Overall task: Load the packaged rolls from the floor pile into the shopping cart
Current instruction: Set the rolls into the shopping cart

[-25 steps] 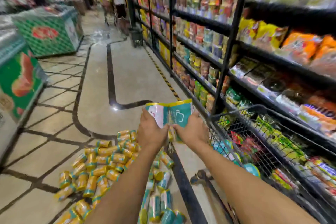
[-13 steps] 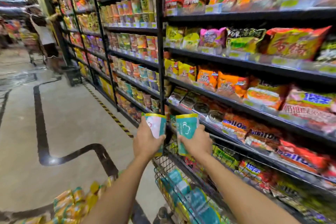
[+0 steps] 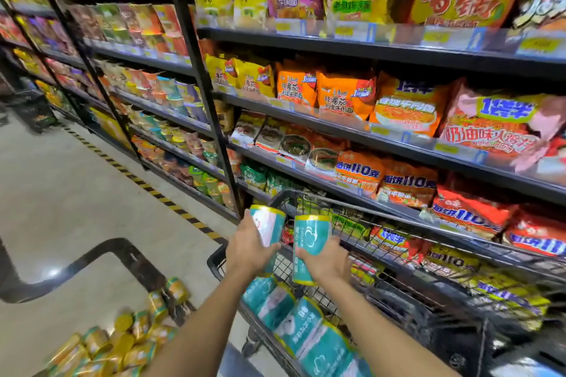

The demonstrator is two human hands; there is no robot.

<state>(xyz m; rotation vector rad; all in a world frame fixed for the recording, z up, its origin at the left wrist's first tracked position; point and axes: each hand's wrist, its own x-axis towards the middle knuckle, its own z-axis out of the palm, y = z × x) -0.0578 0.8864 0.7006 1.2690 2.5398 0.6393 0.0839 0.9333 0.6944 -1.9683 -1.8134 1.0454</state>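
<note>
Hands [image 3: 249, 249] lowered — rolls [image 3: 311, 243] (upright) gripped.

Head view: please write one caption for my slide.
Each hand, left hand and right hand, holds a teal roll over the cart.

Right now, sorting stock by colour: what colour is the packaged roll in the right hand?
Head view: teal packaged roll with yellow ends.

Two teal rolls with yellow ends are held upright, side by side and just apart, over the cart [image 3: 277, 199]: the left roll [image 3: 269, 229] shows a white panel, the right roll [image 3: 311, 242] a white cloud mark. More teal rolls [image 3: 294, 324] lie on their sides inside the black wire cart. The floor pile [image 3: 122, 343], mostly yellow-wrapped rolls, lies jumbled just left of the cart.
</note>
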